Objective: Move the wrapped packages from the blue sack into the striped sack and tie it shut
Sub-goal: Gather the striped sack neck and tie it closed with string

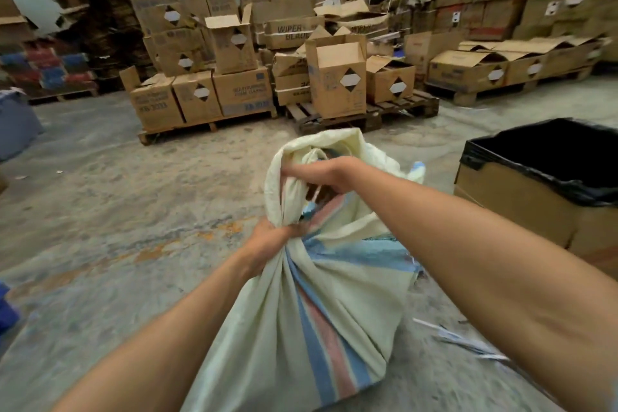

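The striped sack (311, 328), pale cream with blue and pink stripes, stands full on the concrete floor in front of me. My left hand (271, 244) grips its gathered neck tightly. Above it my right hand (317, 177) holds the loose upper cloth of the sack, fingers curled into the fabric, which loops around the hand. The packages inside are hidden. A bit of blue sack (5, 311) shows at the far left edge.
A cardboard box lined with a black bag (548, 177) stands to the right. Pallets stacked with cardboard boxes (234, 90) fill the back. A grey-blue bin (16, 124) sits at left. White strips of paper (461, 341) lie on the floor at right.
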Demonstrator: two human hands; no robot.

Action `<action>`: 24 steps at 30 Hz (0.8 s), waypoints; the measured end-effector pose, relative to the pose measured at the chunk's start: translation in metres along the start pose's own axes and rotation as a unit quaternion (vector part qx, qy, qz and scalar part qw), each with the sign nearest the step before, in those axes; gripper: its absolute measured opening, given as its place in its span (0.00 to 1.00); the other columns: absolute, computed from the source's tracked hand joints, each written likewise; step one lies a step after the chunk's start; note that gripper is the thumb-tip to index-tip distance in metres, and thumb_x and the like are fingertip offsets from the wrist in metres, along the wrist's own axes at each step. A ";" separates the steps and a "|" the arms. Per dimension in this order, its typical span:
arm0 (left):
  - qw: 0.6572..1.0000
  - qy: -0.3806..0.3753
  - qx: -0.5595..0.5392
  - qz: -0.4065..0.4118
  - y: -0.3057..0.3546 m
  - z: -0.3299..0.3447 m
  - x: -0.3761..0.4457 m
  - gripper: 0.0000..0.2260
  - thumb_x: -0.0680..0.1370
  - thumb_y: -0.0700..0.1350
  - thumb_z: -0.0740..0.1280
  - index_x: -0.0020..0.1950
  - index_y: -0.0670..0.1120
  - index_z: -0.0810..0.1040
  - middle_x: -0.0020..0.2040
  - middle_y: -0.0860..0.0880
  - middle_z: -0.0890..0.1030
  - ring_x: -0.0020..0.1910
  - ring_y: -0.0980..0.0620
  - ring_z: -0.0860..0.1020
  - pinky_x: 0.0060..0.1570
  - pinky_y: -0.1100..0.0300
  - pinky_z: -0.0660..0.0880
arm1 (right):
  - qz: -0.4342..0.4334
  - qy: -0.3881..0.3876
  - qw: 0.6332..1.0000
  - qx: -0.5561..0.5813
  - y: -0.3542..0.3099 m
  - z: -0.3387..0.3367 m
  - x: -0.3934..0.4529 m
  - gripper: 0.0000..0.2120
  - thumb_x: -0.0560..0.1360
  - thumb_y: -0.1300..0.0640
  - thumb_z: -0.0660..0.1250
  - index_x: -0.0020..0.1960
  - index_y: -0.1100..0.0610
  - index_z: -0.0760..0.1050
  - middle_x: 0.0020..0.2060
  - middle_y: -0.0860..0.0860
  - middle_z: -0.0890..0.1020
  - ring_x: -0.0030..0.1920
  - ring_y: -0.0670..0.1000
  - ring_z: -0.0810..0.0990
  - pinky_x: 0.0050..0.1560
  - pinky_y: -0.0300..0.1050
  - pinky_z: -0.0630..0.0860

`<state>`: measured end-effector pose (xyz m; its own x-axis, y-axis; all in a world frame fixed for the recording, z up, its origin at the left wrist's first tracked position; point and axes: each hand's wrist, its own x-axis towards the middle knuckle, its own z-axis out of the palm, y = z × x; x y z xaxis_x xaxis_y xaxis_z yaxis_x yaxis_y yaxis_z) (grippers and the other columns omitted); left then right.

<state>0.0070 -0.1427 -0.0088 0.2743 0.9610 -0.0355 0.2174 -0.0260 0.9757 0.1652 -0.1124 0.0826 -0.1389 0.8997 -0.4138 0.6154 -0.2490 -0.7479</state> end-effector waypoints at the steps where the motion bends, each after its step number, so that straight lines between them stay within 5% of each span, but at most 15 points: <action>1: 1.000 0.009 0.000 -0.027 -0.011 0.003 0.002 0.19 0.70 0.44 0.77 0.60 0.50 0.80 0.54 0.50 0.84 0.52 0.52 0.82 0.54 0.55 0.78 | 0.009 -0.051 0.998 -0.041 0.014 -0.009 -0.004 0.42 0.69 0.23 0.58 0.64 0.58 0.76 0.57 0.55 0.81 0.58 0.55 0.80 0.64 0.52 0.76; 3: 0.997 0.027 0.001 -0.078 -0.030 0.010 0.002 0.16 0.72 0.47 0.75 0.59 0.51 0.79 0.52 0.52 0.83 0.51 0.53 0.80 0.52 0.57 0.75 | -0.007 -0.098 0.988 -0.116 0.043 -0.023 -0.006 0.32 0.71 0.30 0.66 0.60 0.56 0.78 0.54 0.50 0.81 0.59 0.51 0.79 0.64 0.47 0.74; 5: 0.991 0.051 -0.016 -0.120 -0.047 0.017 0.005 0.14 0.73 0.49 0.74 0.58 0.49 0.80 0.50 0.51 0.83 0.49 0.52 0.80 0.49 0.57 0.74 | -0.075 -0.009 0.959 -0.273 0.069 -0.032 -0.003 0.17 0.72 0.40 0.73 0.55 0.49 0.80 0.52 0.45 0.81 0.57 0.50 0.78 0.61 0.48 0.73; 7: 0.988 0.052 -0.038 -0.141 -0.058 0.025 0.012 0.17 0.72 0.51 0.74 0.58 0.46 0.81 0.51 0.47 0.84 0.50 0.47 0.82 0.52 0.53 0.78 | -0.126 0.090 0.907 -0.392 0.091 -0.032 -0.001 0.21 0.73 0.46 0.73 0.64 0.48 0.76 0.63 0.47 0.76 0.66 0.53 0.72 0.70 0.55 0.66; 9: 0.987 0.023 -0.049 -0.154 -0.063 0.033 0.018 0.22 0.68 0.54 0.76 0.58 0.46 0.81 0.53 0.44 0.84 0.52 0.44 0.82 0.58 0.46 0.77 | -0.156 0.098 0.913 -0.363 0.108 -0.028 -0.005 0.22 0.75 0.52 0.70 0.68 0.49 0.73 0.68 0.47 0.73 0.70 0.51 0.69 0.71 0.51 0.64; 12: 0.987 -0.006 -0.035 -0.154 -0.072 0.055 0.022 0.24 0.67 0.53 0.77 0.60 0.45 0.80 0.54 0.46 0.84 0.53 0.45 0.82 0.60 0.46 0.77 | -0.158 0.068 0.949 -0.263 0.146 -0.019 -0.016 0.21 0.77 0.58 0.68 0.70 0.52 0.72 0.66 0.46 0.75 0.63 0.46 0.73 0.56 0.35 0.70; 15: 0.991 -0.011 -0.010 -0.131 -0.075 0.079 0.015 0.19 0.73 0.46 0.74 0.62 0.45 0.78 0.55 0.48 0.83 0.52 0.50 0.81 0.58 0.53 0.76 | -0.154 0.085 0.960 -0.218 0.188 -0.007 -0.020 0.19 0.77 0.56 0.68 0.68 0.52 0.73 0.62 0.51 0.78 0.57 0.50 0.78 0.58 0.45 0.75; 20: 0.995 -0.006 0.016 -0.100 -0.094 0.117 -0.001 0.11 0.75 0.34 0.70 0.52 0.47 0.75 0.43 0.54 0.78 0.42 0.56 0.77 0.34 0.71 0.73 | -0.096 0.141 0.965 -0.198 0.270 0.004 -0.040 0.12 0.77 0.57 0.68 0.60 0.54 0.76 0.47 0.50 0.81 0.42 0.46 0.78 0.48 0.44 0.73; 24: 0.996 0.002 0.016 -0.092 -0.110 0.127 -0.002 0.11 0.72 0.34 0.72 0.52 0.43 0.79 0.48 0.47 0.82 0.50 0.47 0.79 0.45 0.57 0.75 | 0.029 0.198 0.961 -0.189 0.357 0.022 -0.058 0.10 0.77 0.61 0.66 0.57 0.57 0.78 0.50 0.54 0.83 0.51 0.55 0.81 0.49 0.45 0.73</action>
<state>0.1015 -0.1764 -0.1435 0.2234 0.9513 -0.2125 0.2934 0.1423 0.9453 0.3756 -0.2613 -0.1717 0.1641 0.9730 -0.1621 0.8614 -0.2215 -0.4572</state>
